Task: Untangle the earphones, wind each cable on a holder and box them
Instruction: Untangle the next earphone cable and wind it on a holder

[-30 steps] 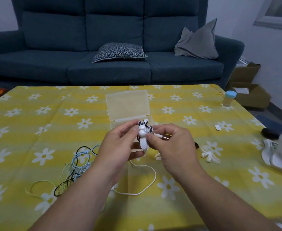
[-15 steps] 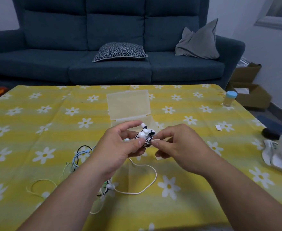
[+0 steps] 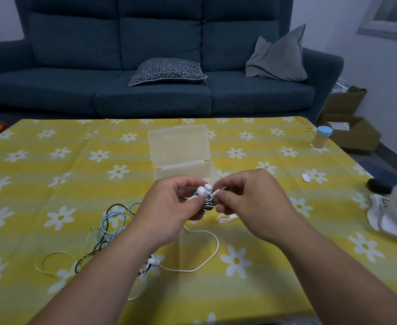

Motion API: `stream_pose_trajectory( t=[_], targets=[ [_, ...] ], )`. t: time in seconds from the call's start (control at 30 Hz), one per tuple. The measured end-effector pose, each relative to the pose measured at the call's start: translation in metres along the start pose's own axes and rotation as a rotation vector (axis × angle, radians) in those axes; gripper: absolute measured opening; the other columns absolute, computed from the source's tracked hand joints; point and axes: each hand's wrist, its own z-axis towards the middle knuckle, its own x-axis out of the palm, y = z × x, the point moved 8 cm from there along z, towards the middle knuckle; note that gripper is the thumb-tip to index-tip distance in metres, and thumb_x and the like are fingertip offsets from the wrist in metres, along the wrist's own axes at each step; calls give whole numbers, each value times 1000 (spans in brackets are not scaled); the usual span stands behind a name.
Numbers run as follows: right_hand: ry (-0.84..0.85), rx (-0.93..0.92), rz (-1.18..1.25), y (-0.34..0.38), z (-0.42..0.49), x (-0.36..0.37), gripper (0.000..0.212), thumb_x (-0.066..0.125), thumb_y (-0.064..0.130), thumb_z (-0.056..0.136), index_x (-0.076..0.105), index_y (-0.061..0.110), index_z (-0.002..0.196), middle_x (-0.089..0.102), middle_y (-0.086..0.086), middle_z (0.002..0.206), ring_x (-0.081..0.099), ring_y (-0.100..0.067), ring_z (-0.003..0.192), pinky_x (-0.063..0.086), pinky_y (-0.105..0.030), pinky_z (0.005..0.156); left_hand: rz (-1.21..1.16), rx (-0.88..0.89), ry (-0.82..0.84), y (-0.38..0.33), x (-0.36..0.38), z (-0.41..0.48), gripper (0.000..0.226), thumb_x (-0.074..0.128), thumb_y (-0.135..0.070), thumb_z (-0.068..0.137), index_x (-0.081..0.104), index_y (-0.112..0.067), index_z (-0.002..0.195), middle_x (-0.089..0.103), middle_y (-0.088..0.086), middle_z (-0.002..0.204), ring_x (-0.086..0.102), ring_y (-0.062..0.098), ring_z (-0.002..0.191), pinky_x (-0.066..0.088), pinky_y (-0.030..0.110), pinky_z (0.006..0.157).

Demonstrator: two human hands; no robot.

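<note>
The left hand (image 3: pixel 169 212) pinches the wound bundle (image 3: pixel 205 201), likely light and springy, at its waist, while the right hand (image 3: pixel 251 202) pinches its plug end (image 3: pixel 221 189).

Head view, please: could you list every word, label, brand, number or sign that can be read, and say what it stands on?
No text can be read anywhere in this view.
On the fan base: faint reddish marks, too blurred to read.
On the paper scrap: too small to tell whether anything is printed.
On the blue-capped jar, the clear box and the striped holder: no lettering shows.
</note>
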Motion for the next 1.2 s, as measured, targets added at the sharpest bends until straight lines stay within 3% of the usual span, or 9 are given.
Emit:
stream_pose_trajectory(
  t=[0.1,0.3,0.4,0.53,0.6,0.7,0.83,1.07,1.2],
  targets=[
    [-40,-41,-38,3,-1,-2,11,71,11,88,75,22,86,72,3,64,70,-9,60,59,-40,68,30,18,2,-3,1,-1,17,65,1,90,71,-9,102,77,9,87,70,22,70,59,30,67],
    [-84,-164,-110,17,-4,-5,9,79,20,81,75,28,79,67,10,69,63,-7,65,50,-23,60,121,81,49,-9,8,-5,19,64,-4,90,74,-19,96,76,9,83,67,23,69,58,38,70],
    [-70,-213,-117,20,-4,-3,12,81,20,79,78,31,80,62,10,77,58,-7,69,46,-19,62,118,89,87,-12,11,-8,18,64,-4,90,74,-16,99,76,7,84,65,14,66,57,30,63],
    [-64,-189,-26,15,1,-2,15,82,23,78,78,34,87,59,10,87,53,-2,77,40,-12,64,23,75,81,-15,12,-9,30,65,1,89,56,-16,112,76,4,84,65,19,70,57,37,70],
    [-66,-140,16,7,3,-1,20,81,28,78,74,37,95,59,10,93,56,-2,85,42,-13,68,-16,77,84,-17,13,-9,36,64,2,89,48,-16,116,76,5,87,64,21,72,57,39,73],
    [-12,9,157,-9,4,8,22,75,35,85,69,31,106,64,3,97,67,-15,89,57,-34,79,-32,93,72,-19,12,-11,39,64,3,89,46,-16,117,76,6,90,61,23,71,55,41,73],
    [29,87,298,-13,1,21,14,65,25,94,69,25,108,70,-5,101,73,-22,83,60,-49,79,31,128,35,-20,14,-12,36,65,0,89,49,-19,115,76,-1,95,64,33,74,56,45,75],
    [-43,7,144,-6,2,10,25,68,21,91,66,27,115,68,10,101,64,-8,99,53,-33,90,-179,9,24,-9,14,-12,9,63,-6,92,63,-9,100,76,11,92,70,23,84,59,44,74],
    [-29,-24,182,-5,2,11,28,71,24,90,66,24,117,69,12,108,63,-5,106,52,-34,95,-236,-15,45,-8,14,-12,9,65,-10,90,66,-16,97,73,10,92,68,21,82,60,45,70]
  ],
)
